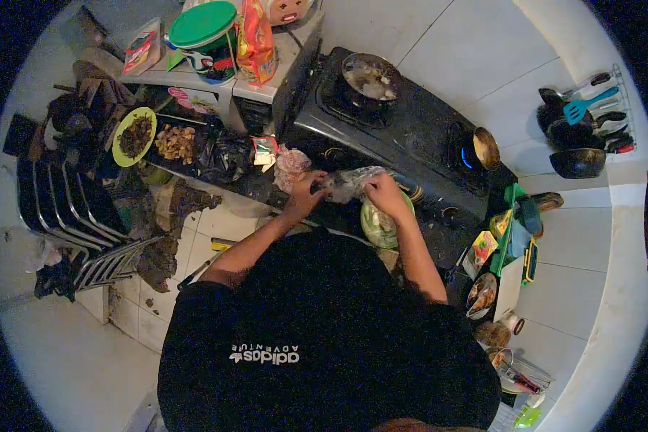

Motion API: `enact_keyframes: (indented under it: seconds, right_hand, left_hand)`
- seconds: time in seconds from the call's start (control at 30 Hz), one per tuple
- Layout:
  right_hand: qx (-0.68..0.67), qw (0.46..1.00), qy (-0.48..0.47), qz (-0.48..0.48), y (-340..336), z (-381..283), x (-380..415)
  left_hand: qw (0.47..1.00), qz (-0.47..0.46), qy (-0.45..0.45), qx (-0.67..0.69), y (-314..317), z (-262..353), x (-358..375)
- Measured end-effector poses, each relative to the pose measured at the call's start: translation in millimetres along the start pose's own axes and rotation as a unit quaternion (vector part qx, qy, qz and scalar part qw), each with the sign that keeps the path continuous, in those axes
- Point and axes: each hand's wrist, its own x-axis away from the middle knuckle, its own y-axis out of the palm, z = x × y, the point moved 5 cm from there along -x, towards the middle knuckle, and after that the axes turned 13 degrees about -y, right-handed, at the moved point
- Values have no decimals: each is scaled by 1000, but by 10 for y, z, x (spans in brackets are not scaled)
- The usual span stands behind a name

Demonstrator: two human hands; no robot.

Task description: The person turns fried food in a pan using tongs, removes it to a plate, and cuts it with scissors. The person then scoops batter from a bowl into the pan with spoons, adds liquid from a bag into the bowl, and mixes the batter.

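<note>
Head view: both hands hold a clear plastic bag [349,181] over the dark counter [266,189] by the stove. The left hand [304,193] pinches one end, the right hand [383,191] grips the other. The bag could slip or tear and spill. A burner [468,158] glows blue close by, under a small pan [486,147]. White tiles cover the walls, and clutter crowds the counter.
</note>
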Motion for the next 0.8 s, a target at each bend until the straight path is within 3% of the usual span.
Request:
enact_keyframes:
  seconds: [0.07, 0.1, 0.17, 0.23, 0.27, 0.3, 0.33, 0.4, 0.73, 0.8]
  right_hand:
    - [-89, 986, -70, 119, -53, 47, 98]
    - [-88, 986, -67, 122, -78, 36, 143]
    - [-235, 970, 59, 36, -43, 95, 224]
    - [-235, 959, 148, 59, 75, 280, 325]
    - [-277, 954, 40, 107, 120, 330, 333]
    - [-303, 942, 110, 96, 205, 393, 396]
    - [-181, 976, 25, 122, 370, 660, 409]
    - [-237, 960, 108, 100, 242, 477, 414]
    - [-284, 939, 129, 145, 296, 593, 701]
    - [-364, 904, 131, 183, 206, 575, 785]
  left_hand:
    - [993, -55, -62, 83, 5, -55, -30]
    - [993, -59, -60, 84, -16, -59, -18]
    - [993, -61, -7, 100, -55, -25, -31]
    - [999, -31, 37, 23, -4, -90, -57]
    - [998, -46, 35, 16, -25, 14, -74]
    - [998, -60, 33, 6, -65, 134, -76]
    - [996, -73, 51, 11, -31, 172, -62]
    - [998, -46, 12, 38, -83, 183, -64]
    - [995, -82, 18, -60, -149, 369, -119]
    - [995, -64, 33, -63, -156, 359, -125]
